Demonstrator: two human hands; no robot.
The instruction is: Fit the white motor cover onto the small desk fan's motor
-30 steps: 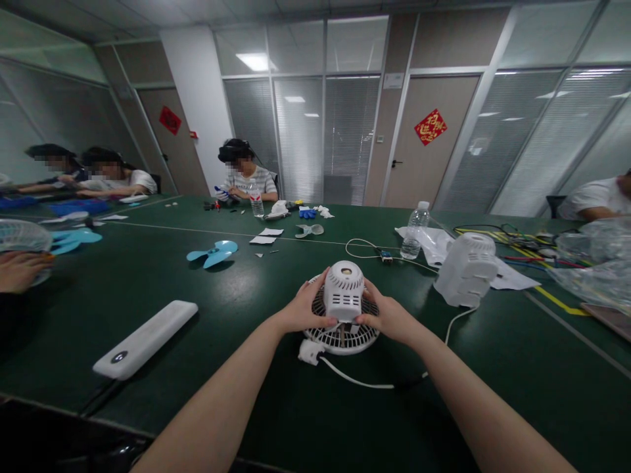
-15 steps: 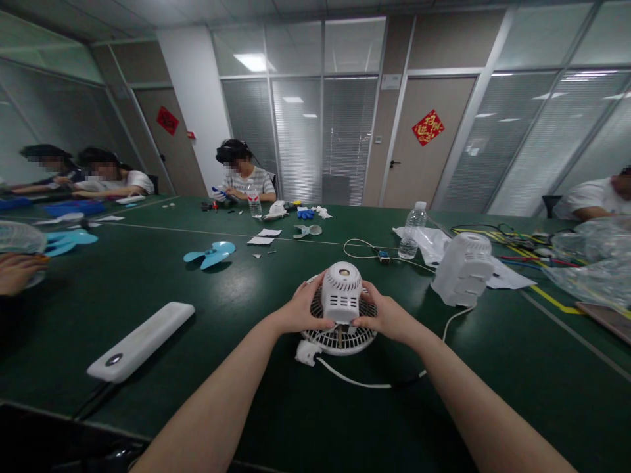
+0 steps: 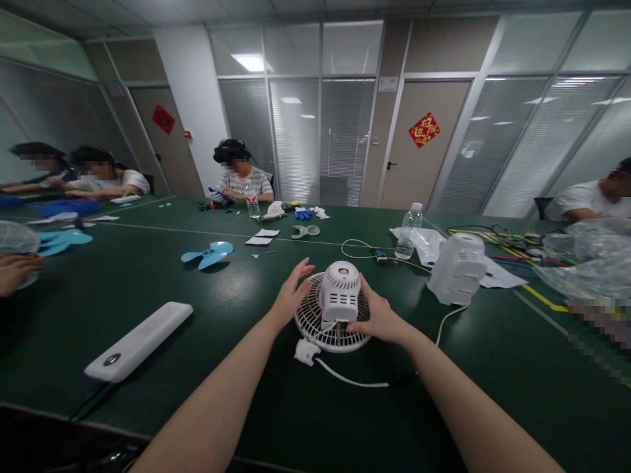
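A white fan motor housing (image 3: pixel 341 292) with vent slots sits on a round white fan grille (image 3: pixel 309 315) lying on the green table. My right hand (image 3: pixel 379 314) grips the housing from its right side, thumb at the lower front edge. On the left, my left hand (image 3: pixel 292 295) is off the housing, fingers spread above the grille's left rim. Just in front of the grille lies a white plug-like piece (image 3: pixel 306 352), and a white cable (image 3: pixel 352 381) runs from it to the right, partly behind my right forearm.
A white fan base (image 3: pixel 456 269) and a water bottle (image 3: pixel 409 230) stand at the right. Blue fan blades (image 3: pixel 208 255) and a white power bank-like device (image 3: pixel 140 341) lie left. Plastic bags (image 3: pixel 586 256) and wires are far right. Other people sit around the table.
My left hand has let go of the housing and moved left, its fingers opening. My right hand stays on the housing. The view has shifted slightly.
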